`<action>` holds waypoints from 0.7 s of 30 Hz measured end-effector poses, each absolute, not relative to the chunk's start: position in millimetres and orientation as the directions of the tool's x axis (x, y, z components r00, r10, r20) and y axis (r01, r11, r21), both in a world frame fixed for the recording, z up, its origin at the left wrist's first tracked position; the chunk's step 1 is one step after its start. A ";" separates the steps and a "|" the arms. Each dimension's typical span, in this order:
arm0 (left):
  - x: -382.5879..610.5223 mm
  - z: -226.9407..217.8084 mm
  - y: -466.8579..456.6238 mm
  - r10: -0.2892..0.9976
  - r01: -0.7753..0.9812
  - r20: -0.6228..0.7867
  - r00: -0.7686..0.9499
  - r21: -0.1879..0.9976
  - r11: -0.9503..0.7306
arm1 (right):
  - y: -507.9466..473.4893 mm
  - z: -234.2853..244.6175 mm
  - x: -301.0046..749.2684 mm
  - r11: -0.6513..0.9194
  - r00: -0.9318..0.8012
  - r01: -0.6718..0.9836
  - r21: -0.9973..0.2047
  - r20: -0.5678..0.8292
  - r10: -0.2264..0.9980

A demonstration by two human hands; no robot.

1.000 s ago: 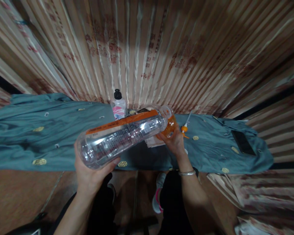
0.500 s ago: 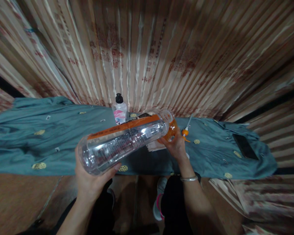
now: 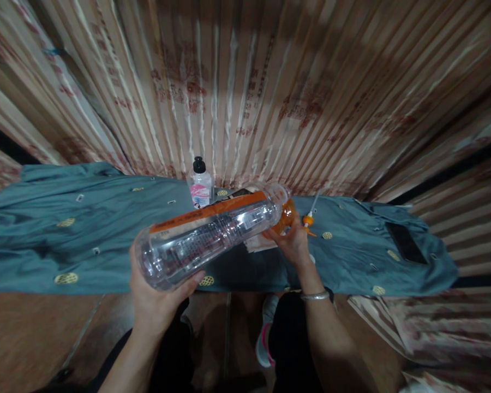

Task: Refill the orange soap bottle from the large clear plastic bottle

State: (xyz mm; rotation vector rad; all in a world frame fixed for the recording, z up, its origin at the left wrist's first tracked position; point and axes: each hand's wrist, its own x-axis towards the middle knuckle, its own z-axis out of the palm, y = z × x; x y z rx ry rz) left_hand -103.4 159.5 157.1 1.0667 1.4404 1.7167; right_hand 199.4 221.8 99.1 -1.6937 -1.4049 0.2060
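Note:
A large clear plastic bottle [image 3: 204,234] with an orange label lies tilted across the middle, its neck up and to the right. My left hand [image 3: 155,295] is closed around its base. The neck sits over the mouth area of an orange bottle [image 3: 287,214], partly hidden behind it. My right hand [image 3: 293,240] is wrapped round that orange bottle. Just right of this hand, an orange pump top [image 3: 308,221] with a pale tube lies on the cloth. Whether liquid runs between the bottles I cannot tell.
A teal cloth [image 3: 106,229] covers the long surface. On it stand a clear bottle [image 3: 200,188] with a black cap and pink label, and a dark phone [image 3: 406,242] lies at the right. White papers [image 3: 262,244] lie under the bottles. A striped curtain [image 3: 245,98] hangs behind.
The clear bottle's base and my left hand have shifted slightly to the right. My right hand and the orange bottle stay nearly in place.

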 end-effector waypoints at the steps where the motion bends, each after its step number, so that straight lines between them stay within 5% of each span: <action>1: -106.1 153.8 159.8 0.877 0.022 0.176 -0.446 0.982 -0.186 | 221.8 99.5 199.3 0.041 0.343 0.704 -0.709 0.390 0.855; 16: -104.1 150.7 159.2 0.862 0.013 0.155 -0.483 0.985 -0.169 | 221.7 98.6 199.0 0.040 0.335 0.725 -0.688 0.402 0.852; 21: -116.7 136.1 160.4 0.904 0.067 0.205 -0.376 0.979 -0.194 | 222.4 99.0 199.2 0.023 0.347 0.724 -0.689 0.393 0.851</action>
